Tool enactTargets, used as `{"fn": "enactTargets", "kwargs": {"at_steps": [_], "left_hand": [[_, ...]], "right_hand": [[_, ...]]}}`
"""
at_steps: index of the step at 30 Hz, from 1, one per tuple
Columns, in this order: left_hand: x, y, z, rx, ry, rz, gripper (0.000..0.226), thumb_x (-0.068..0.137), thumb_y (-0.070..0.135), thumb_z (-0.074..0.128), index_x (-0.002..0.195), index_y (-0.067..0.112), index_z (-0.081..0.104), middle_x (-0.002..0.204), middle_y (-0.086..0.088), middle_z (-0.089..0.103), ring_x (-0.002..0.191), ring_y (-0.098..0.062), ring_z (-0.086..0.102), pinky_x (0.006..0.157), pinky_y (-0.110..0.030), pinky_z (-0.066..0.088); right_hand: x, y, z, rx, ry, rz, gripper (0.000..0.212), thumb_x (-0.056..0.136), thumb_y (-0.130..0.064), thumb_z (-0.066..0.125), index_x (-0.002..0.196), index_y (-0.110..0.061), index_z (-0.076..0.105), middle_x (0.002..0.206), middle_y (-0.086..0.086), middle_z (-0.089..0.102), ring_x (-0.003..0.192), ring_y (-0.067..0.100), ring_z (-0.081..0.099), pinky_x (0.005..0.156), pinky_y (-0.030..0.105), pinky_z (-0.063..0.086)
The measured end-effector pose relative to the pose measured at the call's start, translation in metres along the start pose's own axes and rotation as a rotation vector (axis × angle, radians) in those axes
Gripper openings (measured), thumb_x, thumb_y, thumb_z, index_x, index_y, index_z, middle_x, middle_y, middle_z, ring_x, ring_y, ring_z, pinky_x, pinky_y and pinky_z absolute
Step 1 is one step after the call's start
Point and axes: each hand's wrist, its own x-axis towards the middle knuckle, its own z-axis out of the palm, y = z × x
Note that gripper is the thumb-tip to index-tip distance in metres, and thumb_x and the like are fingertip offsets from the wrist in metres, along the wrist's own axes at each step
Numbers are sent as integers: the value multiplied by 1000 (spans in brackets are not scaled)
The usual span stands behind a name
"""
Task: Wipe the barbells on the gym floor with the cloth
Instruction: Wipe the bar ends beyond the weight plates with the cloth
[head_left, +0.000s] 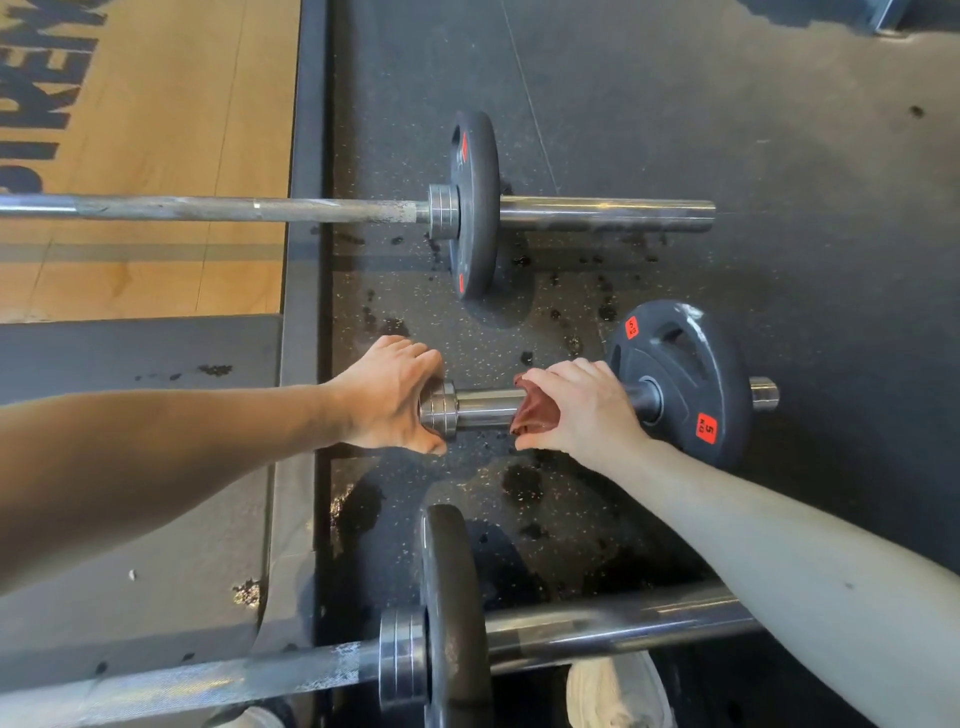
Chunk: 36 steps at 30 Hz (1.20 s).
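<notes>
Three barbells lie on the dark rubber floor. On the middle barbell (485, 408), my left hand (389, 397) grips the shaft at its steel collar. My right hand (582, 410) wraps a reddish-brown cloth (535, 413) around the chrome sleeve, just left of a black 5 kg plate (685, 384) pushed out near the sleeve's end. The far barbell (602, 213) carries a black plate (475, 205) standing on edge. The near barbell (613, 629) runs under my right forearm, with its own plate (452, 613).
A wooden lifting platform (156, 156) with black lettering lies at the upper left, bordered by a dark frame strip (306, 208). Dark wet spots dot the rubber floor (519, 483) between the barbells. My shoes (618, 691) show at the bottom edge.
</notes>
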Motion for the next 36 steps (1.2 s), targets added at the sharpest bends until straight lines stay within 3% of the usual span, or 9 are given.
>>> {"fn": "enactTargets", "kwargs": {"at_steps": [5, 9, 13, 17, 22, 25, 29, 33, 36], "left_hand": [[7, 0, -17, -341, -245, -136, 70, 61, 67, 85, 105, 29, 45, 100, 11, 55, 91, -14, 57, 77, -30, 48], [15, -7, -24, -487, -419, -222, 82, 64, 62, 86, 127, 25, 49, 119, 9, 56, 107, -14, 57, 97, -34, 44], [12, -7, -22, -539, -462, -275, 87, 64, 69, 79, 133, 24, 52, 123, 7, 58, 110, -14, 57, 102, -36, 41], [-6, -11, -14, -622, -384, -239, 119, 48, 88, 74, 145, 25, 48, 126, 9, 63, 115, -12, 62, 111, -40, 45], [-34, -27, -12, -600, -225, -234, 87, 65, 63, 84, 139, 33, 49, 121, 17, 60, 110, -4, 60, 106, -32, 46], [-39, -30, -14, -555, -153, -213, 74, 64, 70, 79, 124, 35, 54, 112, 16, 62, 103, -6, 63, 100, -35, 50], [-34, -20, -16, -547, -89, -160, 80, 64, 73, 76, 130, 32, 52, 114, 16, 59, 106, -6, 61, 99, -31, 50], [-30, -9, -10, -520, -64, -119, 67, 72, 69, 75, 125, 34, 54, 111, 16, 55, 103, -9, 60, 92, -28, 51], [-28, -6, -8, -544, -32, -126, 53, 78, 51, 82, 120, 34, 55, 108, 16, 55, 100, -8, 61, 81, -15, 45]], "right_hand": [[10, -2, -18, 140, -161, 30, 76, 69, -76, 75, 132, -36, 59, 117, -8, 64, 107, 16, 52, 97, 37, 40], [32, -3, -41, 270, -459, 90, 73, 67, -69, 81, 129, -35, 63, 116, -11, 65, 105, 15, 58, 95, 38, 51], [46, -2, -56, 349, -673, 127, 68, 66, -64, 84, 123, -34, 64, 115, -12, 66, 103, 13, 63, 96, 42, 54], [28, -47, -35, -11, -414, 17, 81, 74, -66, 78, 138, -26, 48, 128, -2, 55, 115, 21, 51, 100, 44, 45], [23, -103, 2, -174, -63, -64, 88, 76, -54, 83, 143, -16, 40, 134, 7, 53, 118, 28, 52, 100, 44, 44], [-1, -55, 0, -145, -2, -132, 86, 77, -52, 83, 143, -17, 40, 130, 4, 55, 114, 26, 54, 98, 43, 46], [-33, 2, -3, -202, 107, 59, 84, 72, -54, 85, 140, -22, 48, 123, 0, 57, 111, 25, 56, 99, 42, 45], [-29, -16, 4, -158, 125, 184, 79, 69, -57, 84, 133, -20, 55, 121, 3, 58, 113, 28, 53, 101, 44, 39], [-8, -53, 7, -118, 94, 58, 75, 77, -64, 75, 135, -22, 51, 125, 1, 56, 114, 26, 51, 100, 43, 39]]}}
